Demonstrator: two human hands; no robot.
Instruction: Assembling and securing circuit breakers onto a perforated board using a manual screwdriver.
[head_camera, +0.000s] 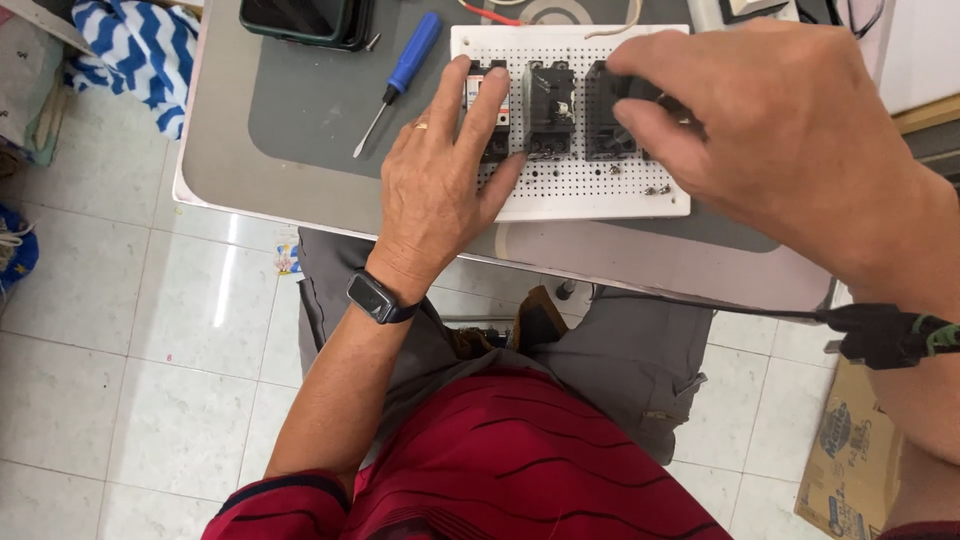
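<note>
Near the top centre of the frame, a white perforated board (575, 185) lay on the grey desk (300, 120), its lower edge just short of the desk's front rim, with bare desk to its left. Three black switch blocks stood in a row along the board's upper part. The left hand (440, 180) lay flat and open, palm down, fingers spread over the left block (487, 100) and the board's lower left corner; a dark wristband (378, 297) circled its wrist. The right hand (770, 130) came in from the right edge of the frame, its thumb and fingers pinched on the right block (608, 120). The middle block (549, 108) stood untouched between them. A blue-handled screwdriver (398, 75) lay slanted at upper left, well apart from both hands, below a dark green tray (305, 22) whose contents could not be made out.
</note>
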